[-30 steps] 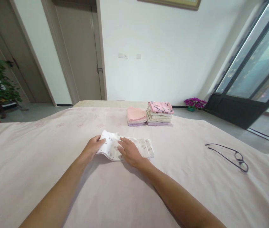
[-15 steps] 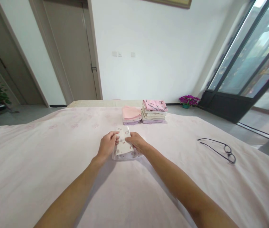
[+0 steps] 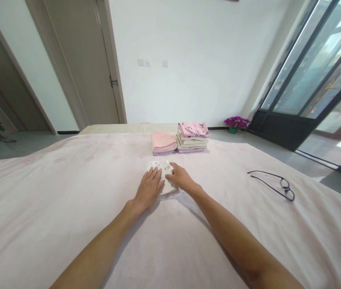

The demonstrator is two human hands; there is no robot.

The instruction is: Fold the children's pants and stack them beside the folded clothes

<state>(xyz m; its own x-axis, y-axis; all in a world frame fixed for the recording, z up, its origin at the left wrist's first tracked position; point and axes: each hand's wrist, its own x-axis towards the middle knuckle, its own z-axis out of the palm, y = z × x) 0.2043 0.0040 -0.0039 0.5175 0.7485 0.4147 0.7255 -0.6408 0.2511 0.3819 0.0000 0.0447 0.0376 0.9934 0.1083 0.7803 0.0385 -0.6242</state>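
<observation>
A small folded cream cloth (image 3: 168, 185) with a sparse dark print lies on the covered surface in front of me. Below it a pale layer sticks out at the near edge; cloth or clear wrap, I cannot tell. My left hand (image 3: 150, 185) rests flat over the cloth's left part, fingers stretched out and hiding that side. At the right edge, my right hand (image 3: 182, 177) grips the cloth, thumb on top and the other fingers partly hidden. Just beyond stand a stack of folded pink cloths (image 3: 163, 140) and a taller stack topped by a printed pink cloth (image 3: 193, 130).
A pale pink sheet (image 3: 68, 208) covers the broad surface under everything. Black-framed glasses (image 3: 284, 184) lie on it to the right, arms unfolded. Purple flowers (image 3: 236, 122) in a pot stand on the floor beyond, near the glass door (image 3: 305, 72).
My left hand has gone from pinching the cloth's left edge to lying flat on top. The cloth, raised and tilted before, now lies flatter. The view has shifted slightly.
</observation>
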